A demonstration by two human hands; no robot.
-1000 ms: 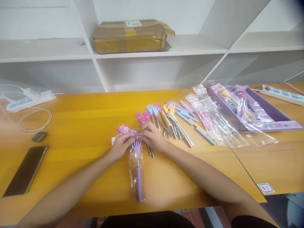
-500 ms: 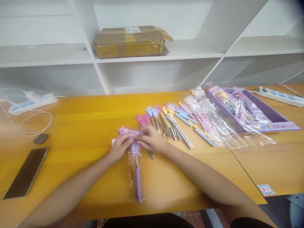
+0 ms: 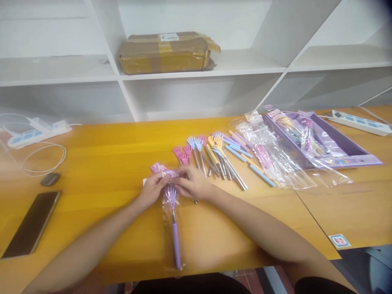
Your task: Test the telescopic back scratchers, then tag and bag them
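A purple back scratcher (image 3: 175, 237) with a hand-shaped head lies inside a clear plastic bag (image 3: 167, 234), pointing toward me. My left hand (image 3: 153, 188) pinches the top left of this bag by its printed purple header. On the other side, my right hand (image 3: 194, 182) has its fingers closed at the same top edge; the fingertips partly cover the header. Just beyond my hands are pink scratcher heads (image 3: 183, 154) and a small stack of printed cards (image 3: 157, 167). Blue and yellow scratcher heads with metal rods (image 3: 235, 171) lie to the right.
Coloured handle tubes (image 3: 240, 152) lie past the rods. Clear bags (image 3: 275, 159) overlap a purple box (image 3: 343, 141) at right. A phone (image 3: 32, 223), a black earphone case (image 3: 50, 179) and a power strip (image 3: 39, 132) are at left. A taped carton (image 3: 165, 55) sits on the shelf.
The bagged back scratcher has shifted slightly toward me, its lower end now nearer the table's front edge. Both hands stay at the top of the bag, and the view has shifted slightly.
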